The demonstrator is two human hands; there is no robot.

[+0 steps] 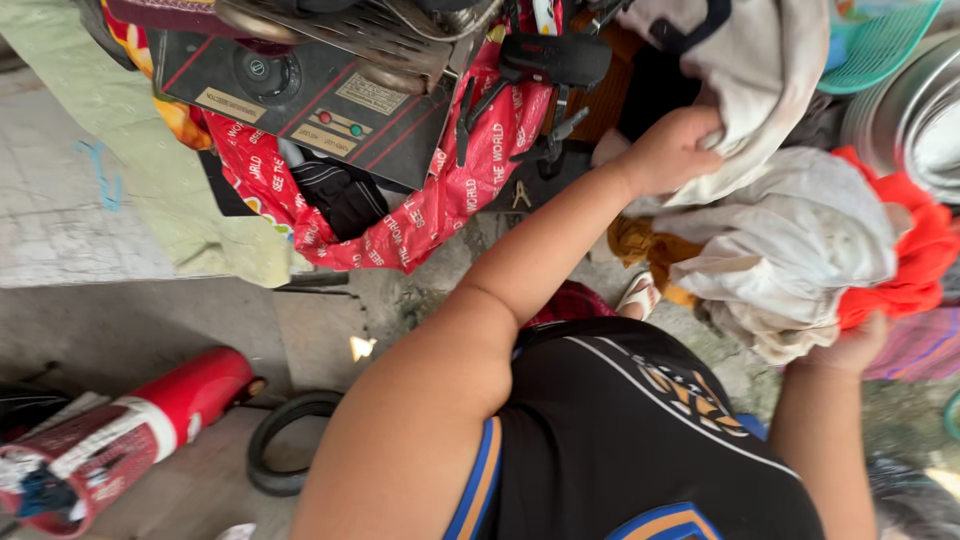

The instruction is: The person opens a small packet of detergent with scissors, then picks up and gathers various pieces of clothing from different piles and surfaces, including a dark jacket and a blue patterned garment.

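My left hand (670,150) reaches forward and grips the lower edge of an off-white garment (750,70) hanging at the top of the view. My right hand (850,350) holds up a bundle of clothes from below: a crumpled off-white cloth (790,250), an orange-red garment (915,255) at its right and a mustard-yellow piece (640,245) at its left. My black top with blue and orange trim (640,440) fills the lower middle.
A black machine panel with round lights (310,100) sits on a red printed sheet (440,200) at the top left. A red cylinder (130,430) and a black rubber ring (285,440) lie on the concrete floor. A metal basin (905,110) and teal basket (875,40) stand top right.
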